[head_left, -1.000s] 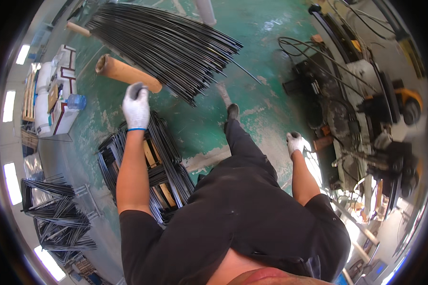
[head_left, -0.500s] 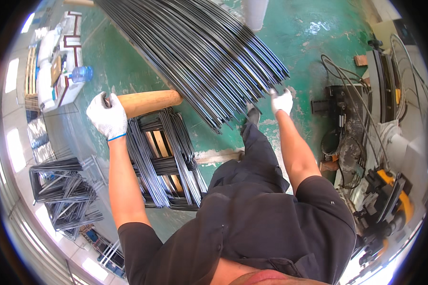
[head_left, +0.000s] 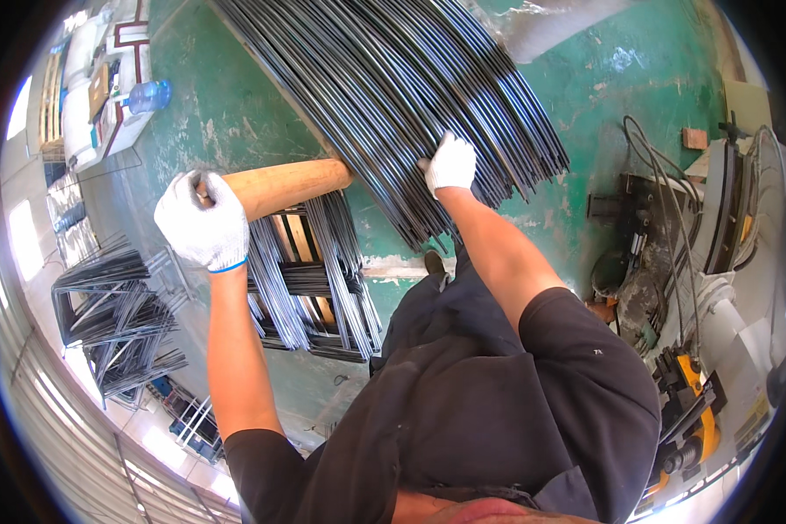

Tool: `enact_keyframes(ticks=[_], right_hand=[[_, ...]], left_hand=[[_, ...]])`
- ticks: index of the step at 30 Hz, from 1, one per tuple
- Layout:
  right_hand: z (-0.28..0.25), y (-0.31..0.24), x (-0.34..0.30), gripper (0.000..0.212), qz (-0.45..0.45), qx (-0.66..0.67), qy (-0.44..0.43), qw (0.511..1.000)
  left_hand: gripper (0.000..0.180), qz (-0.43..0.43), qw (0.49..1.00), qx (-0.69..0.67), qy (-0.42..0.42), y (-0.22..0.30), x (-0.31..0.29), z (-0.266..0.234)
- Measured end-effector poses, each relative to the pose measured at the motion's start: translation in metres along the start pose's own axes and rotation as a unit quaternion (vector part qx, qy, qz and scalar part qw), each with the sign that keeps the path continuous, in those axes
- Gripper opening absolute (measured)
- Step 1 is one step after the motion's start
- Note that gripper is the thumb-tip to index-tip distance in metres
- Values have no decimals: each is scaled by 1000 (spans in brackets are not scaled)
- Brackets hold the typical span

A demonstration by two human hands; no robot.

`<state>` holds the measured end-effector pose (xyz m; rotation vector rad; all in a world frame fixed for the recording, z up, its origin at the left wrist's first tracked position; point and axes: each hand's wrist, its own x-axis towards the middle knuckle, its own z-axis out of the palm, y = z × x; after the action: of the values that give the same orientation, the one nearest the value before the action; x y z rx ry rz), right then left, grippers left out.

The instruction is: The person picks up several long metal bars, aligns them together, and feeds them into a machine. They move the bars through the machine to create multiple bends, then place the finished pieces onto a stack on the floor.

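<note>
Long dark metal rods (head_left: 384, 96) lie side by side in a wide sheaf, their near ends uneven. My right hand (head_left: 453, 165), in a white knitted glove, is over the rods close to their near ends. Its thumb stands apart from the fingers, and no rod shows lifted in it. My left hand (head_left: 203, 220), also gloved, is curled by the outer end of a round wooden beam (head_left: 293, 182). What it holds, if anything, is hidden. The beam's other end meets the edge of the sheaf.
Rectangular frames of dark rod (head_left: 314, 279) are stacked left of my legs, and a tangled pile of bent frames (head_left: 113, 319) lies farther left. Machinery with cables (head_left: 664, 227) stands at the right. A blue water bottle (head_left: 150, 96) is at the far left.
My right hand has moved left from beside the rod ends to over the rods. My left hand stays curled at the beam. The view has shifted slightly.
</note>
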<state>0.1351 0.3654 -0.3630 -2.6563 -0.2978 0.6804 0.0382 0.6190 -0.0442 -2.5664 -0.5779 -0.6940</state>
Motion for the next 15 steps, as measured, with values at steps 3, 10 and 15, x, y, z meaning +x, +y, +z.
enact_keyframes(ticks=[3, 10, 15], right_hand=[[9, 17, 8, 45, -33, 52, -17, 998], [-45, 28, 36, 41, -30, -33, -83, 996], [-70, 35, 48, 61, -54, 33, -173, 983]], left_hand=[[16, 0, 1000, 4, -8, 1, 3, 0], [15, 10, 1000, 8, 4, -1, 1, -3], [16, 0, 1000, 3, 5, 0, 3, -4]])
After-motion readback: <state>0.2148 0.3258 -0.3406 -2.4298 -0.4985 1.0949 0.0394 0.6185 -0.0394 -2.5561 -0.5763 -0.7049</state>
